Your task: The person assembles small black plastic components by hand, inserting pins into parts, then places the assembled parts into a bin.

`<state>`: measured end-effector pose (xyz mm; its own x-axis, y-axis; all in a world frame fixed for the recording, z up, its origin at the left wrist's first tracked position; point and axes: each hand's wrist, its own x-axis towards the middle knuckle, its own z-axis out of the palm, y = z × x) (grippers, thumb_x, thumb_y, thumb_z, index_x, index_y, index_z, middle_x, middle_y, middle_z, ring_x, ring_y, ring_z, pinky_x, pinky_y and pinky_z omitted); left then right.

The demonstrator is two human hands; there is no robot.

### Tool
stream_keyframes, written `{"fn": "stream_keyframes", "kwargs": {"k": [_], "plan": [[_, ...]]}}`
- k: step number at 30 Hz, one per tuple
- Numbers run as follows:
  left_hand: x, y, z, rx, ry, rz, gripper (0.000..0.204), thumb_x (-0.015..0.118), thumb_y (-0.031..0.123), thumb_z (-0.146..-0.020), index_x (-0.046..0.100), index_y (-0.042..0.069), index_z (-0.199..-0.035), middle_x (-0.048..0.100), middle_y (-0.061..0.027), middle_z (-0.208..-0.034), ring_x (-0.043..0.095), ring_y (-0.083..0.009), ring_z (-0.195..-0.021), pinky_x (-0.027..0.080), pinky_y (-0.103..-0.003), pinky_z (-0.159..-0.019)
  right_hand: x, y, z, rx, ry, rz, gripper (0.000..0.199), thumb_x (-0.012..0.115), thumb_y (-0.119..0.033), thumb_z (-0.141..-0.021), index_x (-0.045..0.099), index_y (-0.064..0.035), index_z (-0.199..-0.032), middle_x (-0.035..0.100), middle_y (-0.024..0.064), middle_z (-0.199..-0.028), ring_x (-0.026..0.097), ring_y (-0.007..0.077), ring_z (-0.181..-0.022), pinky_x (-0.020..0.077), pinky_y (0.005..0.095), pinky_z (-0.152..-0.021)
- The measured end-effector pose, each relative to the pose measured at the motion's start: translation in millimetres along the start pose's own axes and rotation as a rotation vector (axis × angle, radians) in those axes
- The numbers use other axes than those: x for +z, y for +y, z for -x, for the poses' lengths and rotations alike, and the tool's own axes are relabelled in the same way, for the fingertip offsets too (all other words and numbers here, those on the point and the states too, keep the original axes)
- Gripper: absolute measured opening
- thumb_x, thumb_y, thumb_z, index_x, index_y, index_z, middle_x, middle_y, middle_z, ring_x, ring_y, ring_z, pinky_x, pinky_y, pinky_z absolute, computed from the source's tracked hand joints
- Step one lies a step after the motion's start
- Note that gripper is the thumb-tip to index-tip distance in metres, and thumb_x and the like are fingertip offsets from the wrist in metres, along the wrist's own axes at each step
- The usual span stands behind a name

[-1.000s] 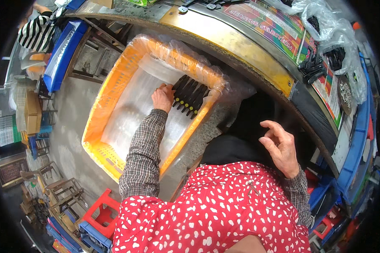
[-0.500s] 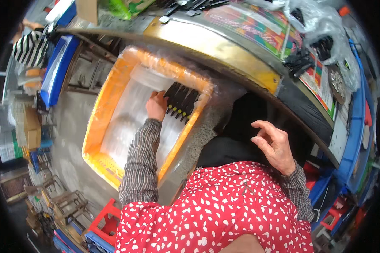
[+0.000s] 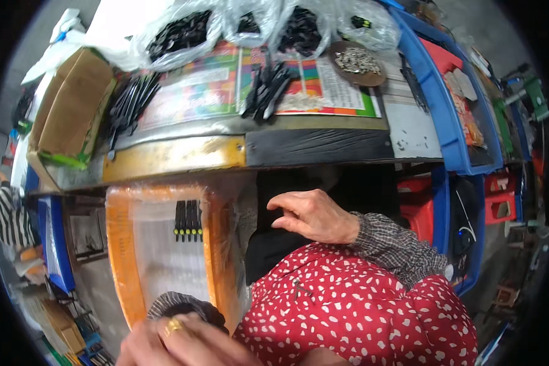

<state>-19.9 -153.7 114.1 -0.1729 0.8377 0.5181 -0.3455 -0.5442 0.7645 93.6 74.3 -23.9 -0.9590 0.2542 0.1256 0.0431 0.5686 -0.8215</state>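
Close to the camera at the lower edge is my left hand (image 3: 186,343), a gold-coloured ring on one finger. It is blurred and cut off by the frame, so its grip cannot be made out. My right hand (image 3: 311,215) hovers over my lap, open, thumb and fingers apart and nothing between them. To the left stands an orange plastic crate (image 3: 123,256), lined with clear plastic. Several black tool-like pieces with yellow-green dots (image 3: 188,219) lie side by side in its far right corner, apart from both hands.
On the workbench (image 3: 177,152) ahead lie loose black parts (image 3: 266,88), clear bags (image 3: 302,30) of black parts, and a round dish (image 3: 357,63) of small metal pieces. A cardboard box (image 3: 73,107) stands at left, a blue tray (image 3: 448,104) at right. Red stools (image 3: 418,207) sit under the bench.
My left hand has left the crate and come up close to the camera. The view has turned toward the bench. My right hand stays over my lap, fingers apart.
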Motion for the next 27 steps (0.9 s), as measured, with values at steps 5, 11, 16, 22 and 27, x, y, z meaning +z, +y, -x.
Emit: {"fn": "stream_keyframes", "kwargs": {"k": [5,11,16,22,27], "plan": [[20,-13,-58,0.038,0.016,0.248,0.013,0.060,0.019,-0.090,0.056,0.007,-0.088,0.059,-0.0122,-0.093,0.060,-0.0295,-0.091,0.056,-0.041,-0.071,-7,4,13,-0.035,0.045,0.003,0.027,0.069,-0.018,-0.081,0.060,0.0015,-0.097,0.065,0.0168,-0.088,0.065,0.0326,-0.078,0.0526,0.0380,-0.068],[5,-25,-63,0.158,-0.246,0.213,0.006,0.062,0.007,-0.087,0.059,0.002,-0.089,0.062,-0.0155,-0.096,0.061,-0.0302,-0.089,0.056,-0.041,-0.069,-14,2,16,-0.026,0.016,-0.035,0.027,0.069,-0.018,-0.082,0.060,0.0030,-0.097,0.065,0.0182,-0.088,0.066,0.0325,-0.078,0.0531,0.0385,-0.069],[26,-29,-66,0.172,-0.010,0.174,0.008,0.065,0.006,-0.085,0.060,0.003,-0.090,0.061,-0.0150,-0.093,0.061,-0.0291,-0.086,0.055,-0.040,-0.070,-25,1,19,-0.065,0.075,0.023,0.028,0.069,-0.019,-0.082,0.060,0.0022,-0.098,0.065,0.0165,-0.089,0.066,0.0310,-0.078,0.0536,0.0363,-0.067],[22,-30,-86,0.214,-0.259,0.213,0.007,0.063,0.005,-0.085,0.059,0.003,-0.091,0.062,-0.0151,-0.093,0.060,-0.0307,-0.085,0.055,-0.040,-0.070,-31,0,23,-0.074,0.077,0.030,0.029,0.070,-0.020,-0.082,0.059,0.0019,-0.098,0.065,0.0158,-0.089,0.066,0.0304,-0.076,0.0536,0.0354,-0.065],[15,-27,-88,0.153,-0.364,0.127,0.006,0.057,0.006,-0.089,0.055,0.004,-0.083,0.062,-0.0111,-0.093,0.061,-0.0262,-0.079,0.054,-0.039,-0.063,-39,-6,24,-0.108,0.083,0.056,0.029,0.070,-0.019,-0.082,0.059,0.0016,-0.099,0.064,0.0154,-0.087,0.066,0.0300,-0.073,0.0533,0.0353,-0.062]]}}
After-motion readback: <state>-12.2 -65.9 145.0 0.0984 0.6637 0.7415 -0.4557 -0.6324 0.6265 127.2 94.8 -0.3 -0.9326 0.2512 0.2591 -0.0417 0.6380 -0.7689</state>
